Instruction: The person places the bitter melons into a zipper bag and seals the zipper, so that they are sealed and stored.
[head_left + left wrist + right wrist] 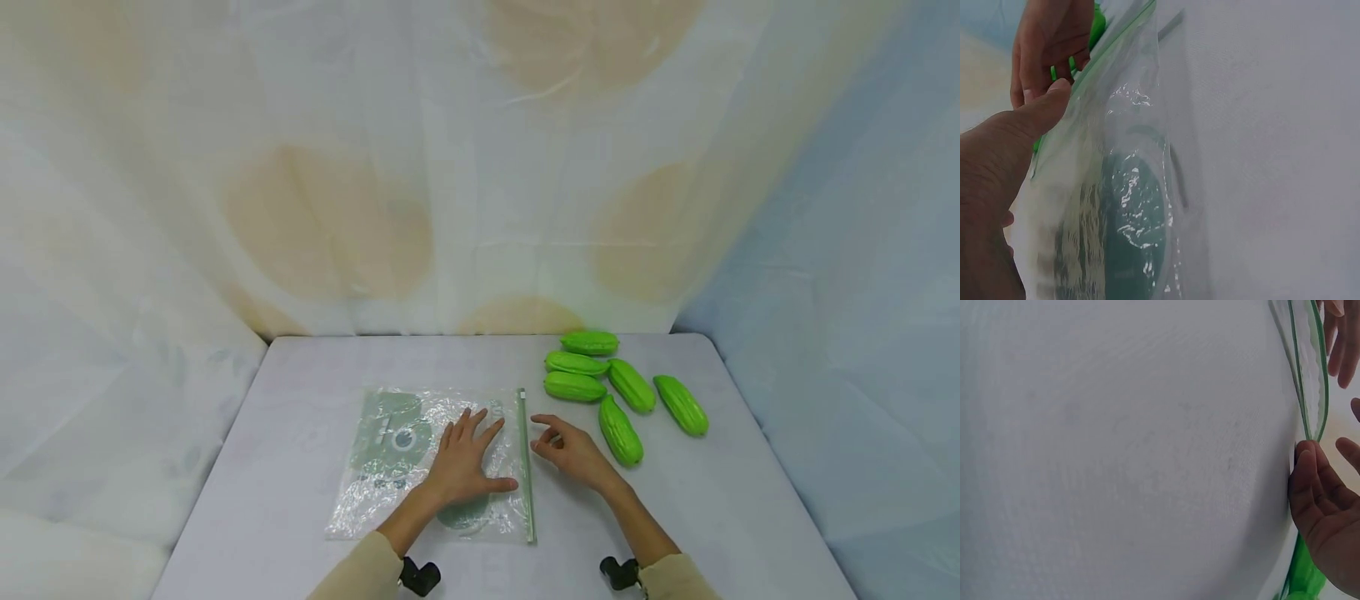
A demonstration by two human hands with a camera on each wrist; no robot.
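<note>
A clear zip bag (352,508) with green print lies flat on the table, its green zip edge (527,467) facing right. Over it, my left hand (461,471) is spread wide, thumb towards that edge. My right hand (570,454) is just right of the zip edge, its fingers loosely bent. In the right wrist view, the right thumb and fingertips (1305,456) come together right at the end of the bag's mouth (1311,369), whose two green strips stand apart. The left thumb (1047,109) overlaps the bag's edge in the left wrist view.
Several bright green ridged gourds lie at the back right of the white table (247,483), one gourd (620,431) close beside my right hand and another gourd (681,405) farthest right. A patterned curtain (480,208) hangs behind the table.
</note>
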